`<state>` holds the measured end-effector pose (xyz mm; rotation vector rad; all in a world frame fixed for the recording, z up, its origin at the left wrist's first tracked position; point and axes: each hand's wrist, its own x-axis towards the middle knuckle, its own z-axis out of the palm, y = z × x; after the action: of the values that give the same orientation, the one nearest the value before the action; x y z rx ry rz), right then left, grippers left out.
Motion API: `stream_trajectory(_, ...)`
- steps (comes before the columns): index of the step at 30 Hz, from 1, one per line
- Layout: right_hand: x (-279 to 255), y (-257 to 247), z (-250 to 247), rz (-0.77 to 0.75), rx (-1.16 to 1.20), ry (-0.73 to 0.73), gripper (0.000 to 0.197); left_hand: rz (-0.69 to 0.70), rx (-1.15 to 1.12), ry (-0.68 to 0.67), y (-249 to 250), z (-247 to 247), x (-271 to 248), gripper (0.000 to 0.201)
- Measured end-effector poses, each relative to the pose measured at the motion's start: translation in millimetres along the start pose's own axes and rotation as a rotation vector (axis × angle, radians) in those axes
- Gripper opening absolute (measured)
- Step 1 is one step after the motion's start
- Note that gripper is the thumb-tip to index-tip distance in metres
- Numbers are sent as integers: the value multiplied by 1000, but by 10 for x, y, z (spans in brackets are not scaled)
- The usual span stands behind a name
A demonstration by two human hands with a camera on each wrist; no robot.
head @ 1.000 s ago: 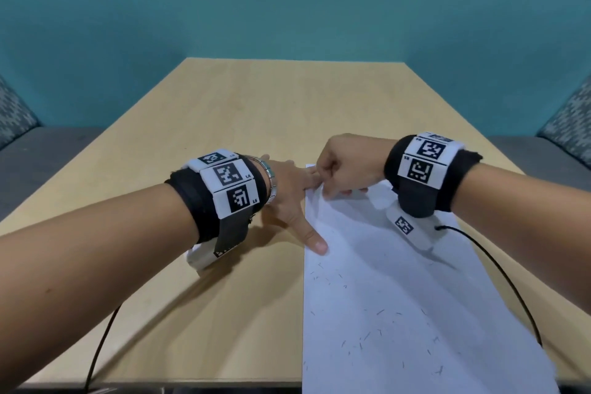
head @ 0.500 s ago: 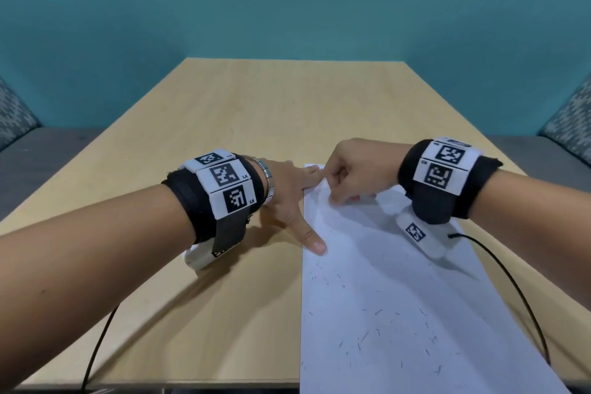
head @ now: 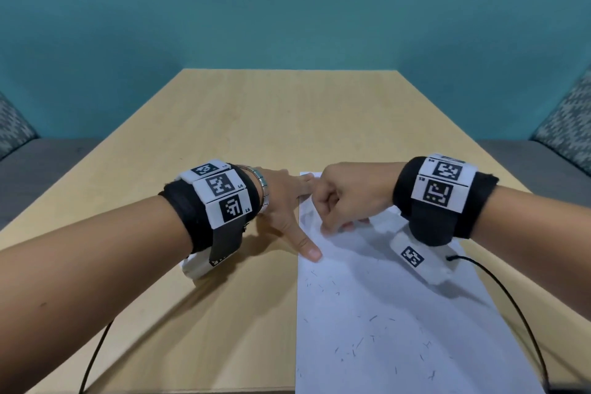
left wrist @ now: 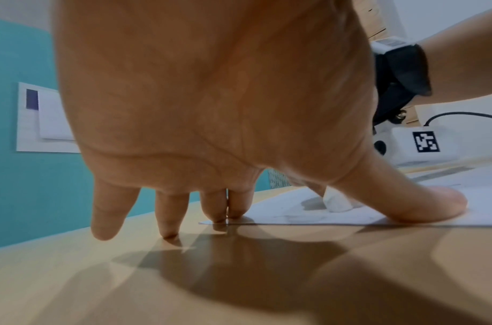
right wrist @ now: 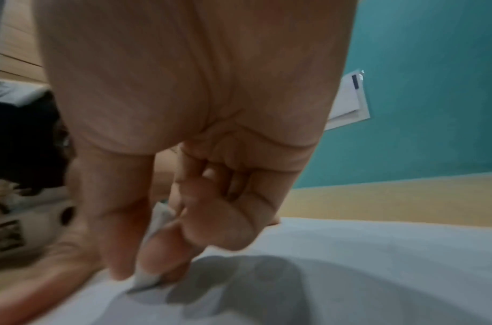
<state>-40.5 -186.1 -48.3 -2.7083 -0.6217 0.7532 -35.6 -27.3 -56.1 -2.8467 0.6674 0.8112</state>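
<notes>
Pinching a white eraser (left wrist: 336, 203) onto the paper (head: 399, 313) on the table (head: 256, 121), the right hand (head: 348, 192) presses; the left hand (head: 284, 201) pins its edge with spread fingers. Loosening them could crumple it.

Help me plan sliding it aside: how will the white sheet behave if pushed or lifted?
The sheet lies thin and flat on the table, so probably floppy and light. The left hand pins its edge while the right hand presses an eraser on it, suggesting it slides easily on smooth wood.
</notes>
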Motion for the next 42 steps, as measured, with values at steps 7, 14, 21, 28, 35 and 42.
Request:
stream_trajectory(7, 7, 26, 32, 1, -60, 79, 15, -6, 50, -21, 85, -67, -74, 116)
stream_trajectory(14, 29, 114, -29, 23, -120, 197, 17, -22, 105, -44, 127, -89, -77, 121)
stream_trajectory(21, 75, 166, -42, 53, -110, 259, 14, -13, 93, -41, 123, -77, -74, 123)
stream_trajectory(28, 121, 155, -55, 59, -78, 194, 12, -8, 80, -31, 103, -66, -54, 122)
stream_trajectory(35, -43, 137, -25, 36, -21, 60, 17, -12, 82, -39, 91, -82, -30, 123)
stream_trajectory(42, -91, 371, -119, 163, -11, 163, 18, -35, 149, -32, 209, -178, 29, 134)
